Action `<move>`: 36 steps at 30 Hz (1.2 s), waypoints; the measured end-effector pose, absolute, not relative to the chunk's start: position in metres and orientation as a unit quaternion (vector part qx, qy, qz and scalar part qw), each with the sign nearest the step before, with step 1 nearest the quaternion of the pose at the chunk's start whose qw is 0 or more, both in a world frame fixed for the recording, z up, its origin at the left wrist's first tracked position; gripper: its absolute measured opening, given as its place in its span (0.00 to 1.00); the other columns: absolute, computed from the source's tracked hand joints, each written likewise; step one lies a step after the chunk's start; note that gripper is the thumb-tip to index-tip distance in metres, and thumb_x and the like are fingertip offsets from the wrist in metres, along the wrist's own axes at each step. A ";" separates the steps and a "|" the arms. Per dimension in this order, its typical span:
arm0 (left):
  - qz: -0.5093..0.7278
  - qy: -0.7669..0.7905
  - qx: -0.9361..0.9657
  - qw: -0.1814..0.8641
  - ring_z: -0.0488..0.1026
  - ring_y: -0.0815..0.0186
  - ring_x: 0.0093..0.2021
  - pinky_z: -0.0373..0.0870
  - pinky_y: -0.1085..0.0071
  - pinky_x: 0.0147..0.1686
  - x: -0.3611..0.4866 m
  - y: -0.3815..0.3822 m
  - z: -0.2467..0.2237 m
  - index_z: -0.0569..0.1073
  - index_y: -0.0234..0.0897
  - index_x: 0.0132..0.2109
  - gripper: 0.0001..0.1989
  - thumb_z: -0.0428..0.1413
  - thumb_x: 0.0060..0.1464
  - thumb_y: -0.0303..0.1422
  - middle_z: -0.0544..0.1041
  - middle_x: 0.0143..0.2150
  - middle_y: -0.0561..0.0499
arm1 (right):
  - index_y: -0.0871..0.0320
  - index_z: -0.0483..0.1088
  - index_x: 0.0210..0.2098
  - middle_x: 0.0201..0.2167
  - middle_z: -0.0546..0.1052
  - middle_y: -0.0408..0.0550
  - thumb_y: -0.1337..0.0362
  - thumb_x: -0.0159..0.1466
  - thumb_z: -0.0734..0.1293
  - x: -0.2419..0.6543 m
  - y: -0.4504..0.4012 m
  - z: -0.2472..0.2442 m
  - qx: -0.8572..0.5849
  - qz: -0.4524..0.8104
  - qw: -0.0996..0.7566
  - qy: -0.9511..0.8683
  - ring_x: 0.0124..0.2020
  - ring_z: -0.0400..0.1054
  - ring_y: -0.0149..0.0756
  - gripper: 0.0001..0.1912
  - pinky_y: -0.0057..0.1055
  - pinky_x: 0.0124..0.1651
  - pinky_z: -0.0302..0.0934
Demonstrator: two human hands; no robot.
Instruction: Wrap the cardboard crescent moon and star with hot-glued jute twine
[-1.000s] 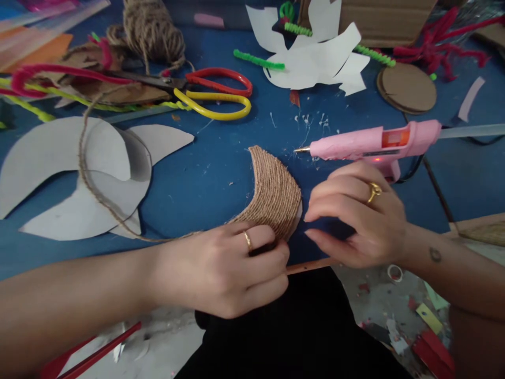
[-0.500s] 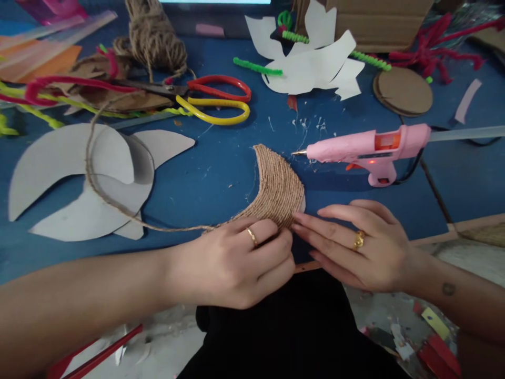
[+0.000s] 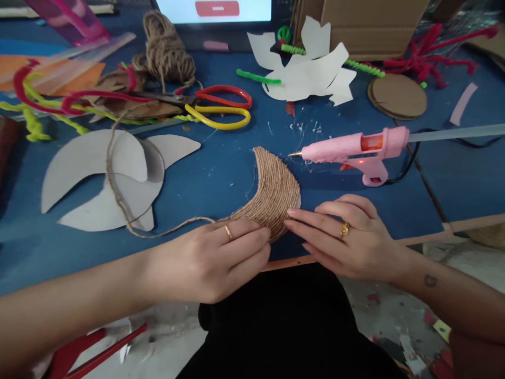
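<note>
A crescent-shaped piece (image 3: 276,181) covered in rows of jute twine lies on the blue table, with a sliver of pale card along its right edge. My left hand (image 3: 221,255) is closed over its lower left part, fingertips pressing the jute twine (image 3: 189,223) against the lower edge. From there the loose twine runs left across grey card cutouts (image 3: 94,158). My right hand (image 3: 347,237) has its fingers stretched out, their tips touching the crescent's lower right edge. A pink glue gun (image 3: 351,150) lies just beyond, its nozzle pointing left toward the crescent and its small light glowing.
Scissors (image 3: 221,108) with red and yellow handles lie beyond the crescent, near a twine bundle (image 3: 168,52) and pipe cleaners (image 3: 35,123). White paper cutouts (image 3: 300,79), cardboard discs (image 3: 398,97) and a cardboard box (image 3: 366,26) sit farther back. A screen (image 3: 221,10) stands behind.
My left hand has slid left along the crescent's lower edge, showing more of the twine rows. My right hand stays at the right edge. The view has shifted slightly.
</note>
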State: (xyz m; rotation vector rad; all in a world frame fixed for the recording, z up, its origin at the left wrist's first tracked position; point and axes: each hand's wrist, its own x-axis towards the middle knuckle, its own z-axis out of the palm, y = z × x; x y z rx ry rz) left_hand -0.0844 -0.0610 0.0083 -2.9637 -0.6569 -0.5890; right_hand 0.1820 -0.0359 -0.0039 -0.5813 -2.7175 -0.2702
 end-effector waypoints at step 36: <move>-0.139 -0.233 -0.887 -0.373 0.74 0.68 0.39 0.68 0.74 0.40 -0.069 0.025 0.031 0.74 0.35 0.39 0.06 0.54 0.60 0.32 0.78 0.39 0.48 | 0.67 0.57 0.61 0.46 0.73 0.58 0.64 0.66 0.61 0.182 -0.032 -0.012 -0.222 0.020 0.197 -0.955 0.49 0.62 0.45 0.26 0.44 0.52 0.57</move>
